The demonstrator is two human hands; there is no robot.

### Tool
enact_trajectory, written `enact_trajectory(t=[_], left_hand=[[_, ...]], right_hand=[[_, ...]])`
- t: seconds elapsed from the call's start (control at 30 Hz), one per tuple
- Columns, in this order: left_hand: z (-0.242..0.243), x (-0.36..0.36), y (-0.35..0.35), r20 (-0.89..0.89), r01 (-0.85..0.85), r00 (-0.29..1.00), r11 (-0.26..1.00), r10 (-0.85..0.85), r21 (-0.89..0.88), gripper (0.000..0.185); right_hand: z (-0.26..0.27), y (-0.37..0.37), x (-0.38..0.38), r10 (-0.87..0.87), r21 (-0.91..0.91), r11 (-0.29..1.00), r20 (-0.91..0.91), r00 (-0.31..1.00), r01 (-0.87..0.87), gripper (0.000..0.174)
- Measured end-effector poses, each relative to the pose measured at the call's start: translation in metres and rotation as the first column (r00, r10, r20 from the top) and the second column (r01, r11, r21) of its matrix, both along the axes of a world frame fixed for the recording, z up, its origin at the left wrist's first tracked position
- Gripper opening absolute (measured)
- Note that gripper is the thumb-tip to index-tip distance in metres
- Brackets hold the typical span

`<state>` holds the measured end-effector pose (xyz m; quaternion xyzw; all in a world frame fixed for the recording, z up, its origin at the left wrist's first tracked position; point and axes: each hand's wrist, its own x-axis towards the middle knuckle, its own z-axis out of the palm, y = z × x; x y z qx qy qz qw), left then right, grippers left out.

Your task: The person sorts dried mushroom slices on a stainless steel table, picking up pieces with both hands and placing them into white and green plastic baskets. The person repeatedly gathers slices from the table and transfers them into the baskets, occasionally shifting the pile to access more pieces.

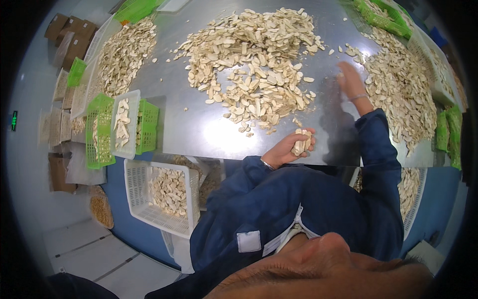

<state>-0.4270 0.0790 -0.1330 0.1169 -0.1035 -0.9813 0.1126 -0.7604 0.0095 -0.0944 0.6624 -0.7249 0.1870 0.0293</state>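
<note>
Several pale dried slices (301,142) are gripped in my left hand (293,146), low over the near edge of the steel table (194,130). Beyond it lies a broad central pile of the same slices (257,48), with a looser part (257,97) spreading towards me. My right hand (350,80), blurred, is over the table between the central pile and a long right-hand pile (403,86). Its fingers point away from me; whether anything is in them cannot be made out.
Another slice pile (129,56) lies at the far left. Left of me stand green baskets (100,130) and a white tray (130,145) of slices. Below the table edge is a white plastic crate (160,224) with slices. Green baskets (384,18) line the far right.
</note>
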Motion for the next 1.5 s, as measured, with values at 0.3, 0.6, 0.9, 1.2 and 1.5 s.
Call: enact_trajectory(t=[0.3, 0.6, 0.9, 1.2, 1.5], left_hand=[[-0.008, -0.001, 0.000, -0.091, 0.002, 0.996, 0.999, 0.003, 0.053, 0.038], [-0.002, 0.000, 0.000, 0.012, 0.012, 1.000, 1.000, -0.012, -0.011, 0.042], [0.008, 0.001, -0.001, 0.063, 0.003, 0.998, 1.000, -0.003, -0.001, 0.045], [-0.007, -0.004, 0.001, 0.004, -0.025, 1.000, 0.996, 0.024, 0.088, 0.049], [0.002, -0.004, 0.004, 0.146, -0.074, 0.987, 0.994, 0.063, 0.075, 0.047]], right_hand=[[-0.006, -0.066, 0.162, 0.498, -0.104, 0.865, 0.051, 0.866, -0.491, 0.039], [-0.008, 0.022, 0.074, 0.171, -0.151, 0.981, 0.367, 0.914, -0.123, 0.031], [0.000, 0.117, 0.010, -0.068, 0.158, 0.970, 0.903, -0.424, 0.182, 0.052], [0.015, 0.189, -0.014, -0.217, 0.216, 0.976, 0.935, -0.282, -0.034, 0.062], [0.090, 0.269, -0.269, 0.325, -0.210, 0.587, 0.946, 0.010, 0.782, 0.033]])
